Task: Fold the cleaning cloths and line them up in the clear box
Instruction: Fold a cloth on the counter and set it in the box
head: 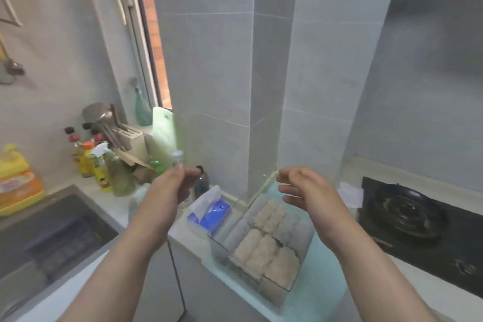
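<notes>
A clear box [285,289] stands on the pale counter between the sink and the hob. Several folded cleaning cloths [264,246], beige and grey, stand packed in rows inside it. My left hand [170,185] hovers above and to the left of the box, fingers loosely curled, holding nothing. My right hand [303,188] hovers above the box's far right side, fingers relaxed and slightly bent, also empty. Neither hand touches the box or the cloths.
A blue tissue pack [211,213] lies just left of the box. Bottles [102,167], a knife block [133,138] and a yellow detergent jug [18,180] crowd the back left. A dark sink [49,238] lies left, a black gas hob [418,225] right. A tiled wall column [261,86] rises behind.
</notes>
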### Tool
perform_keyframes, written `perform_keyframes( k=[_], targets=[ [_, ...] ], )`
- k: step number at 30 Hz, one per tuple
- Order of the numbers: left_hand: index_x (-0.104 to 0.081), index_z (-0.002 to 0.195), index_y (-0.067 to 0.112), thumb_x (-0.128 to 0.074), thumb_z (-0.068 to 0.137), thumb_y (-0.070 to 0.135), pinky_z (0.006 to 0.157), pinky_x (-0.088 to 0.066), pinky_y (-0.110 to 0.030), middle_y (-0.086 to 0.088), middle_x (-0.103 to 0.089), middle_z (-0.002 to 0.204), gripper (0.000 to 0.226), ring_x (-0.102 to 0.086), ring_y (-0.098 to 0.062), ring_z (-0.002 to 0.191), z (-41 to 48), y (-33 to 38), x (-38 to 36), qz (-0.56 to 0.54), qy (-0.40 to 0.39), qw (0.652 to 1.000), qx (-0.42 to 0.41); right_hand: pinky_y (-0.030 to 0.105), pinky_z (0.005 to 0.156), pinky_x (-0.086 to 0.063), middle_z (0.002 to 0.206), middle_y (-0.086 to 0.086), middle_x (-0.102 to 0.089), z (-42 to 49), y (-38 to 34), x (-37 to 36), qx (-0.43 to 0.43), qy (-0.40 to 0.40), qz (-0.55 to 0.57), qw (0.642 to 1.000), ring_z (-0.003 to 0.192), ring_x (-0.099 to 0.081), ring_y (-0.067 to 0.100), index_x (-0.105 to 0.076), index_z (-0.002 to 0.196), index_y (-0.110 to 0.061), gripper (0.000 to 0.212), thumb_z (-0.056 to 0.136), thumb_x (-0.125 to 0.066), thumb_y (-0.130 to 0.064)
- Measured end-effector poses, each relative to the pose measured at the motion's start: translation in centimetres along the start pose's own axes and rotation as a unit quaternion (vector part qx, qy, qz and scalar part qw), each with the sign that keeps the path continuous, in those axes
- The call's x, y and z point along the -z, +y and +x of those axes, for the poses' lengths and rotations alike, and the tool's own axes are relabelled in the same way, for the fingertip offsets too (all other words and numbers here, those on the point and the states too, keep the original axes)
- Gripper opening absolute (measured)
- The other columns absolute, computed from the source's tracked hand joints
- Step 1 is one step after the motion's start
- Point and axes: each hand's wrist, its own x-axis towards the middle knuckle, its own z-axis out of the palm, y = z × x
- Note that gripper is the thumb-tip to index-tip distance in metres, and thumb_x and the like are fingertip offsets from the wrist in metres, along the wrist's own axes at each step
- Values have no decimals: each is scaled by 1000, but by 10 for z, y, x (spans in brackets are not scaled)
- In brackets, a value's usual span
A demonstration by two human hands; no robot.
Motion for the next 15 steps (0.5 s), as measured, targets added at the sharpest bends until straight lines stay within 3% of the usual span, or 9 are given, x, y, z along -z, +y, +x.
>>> perform_keyframes(
  k=[6, 10, 15],
  targets=[
    [-70, 94, 22, -37, 101, 38, 97, -45, -37, 1, -70, 106, 37, -62, -16, 106, -88, 14, 135, 49, 163, 985, 1, 36, 93, -50, 110, 7, -67, -41, -16, -124, 37, -192, -10, 981, 103, -63, 19, -66, 96, -23, 19, 98, -47, -17],
    [-69, 97, 15, -37, 102, 21, 88, -47, -31, -7, -69, 106, 33, -61, -24, 106, -159, 17, 224, 69, 279, 958, 15, 28, 88, -51, 112, 1, -66, -82, -21, -207, 62, -297, -4, 953, 105, -62, 15, -61, 100, -29, 17, 97, -50, -16],
    [-68, 94, 17, -37, 102, 19, 91, -46, -33, -6, -68, 103, 32, -61, -23, 105, -262, 23, 323, 65, 399, 914, 31, 32, 89, -51, 113, -1, -65, -160, -23, -311, 60, -414, -6, 908, 105, -62, 15, -61, 100, -32, 18, 96, -53, -16]
  ],
)
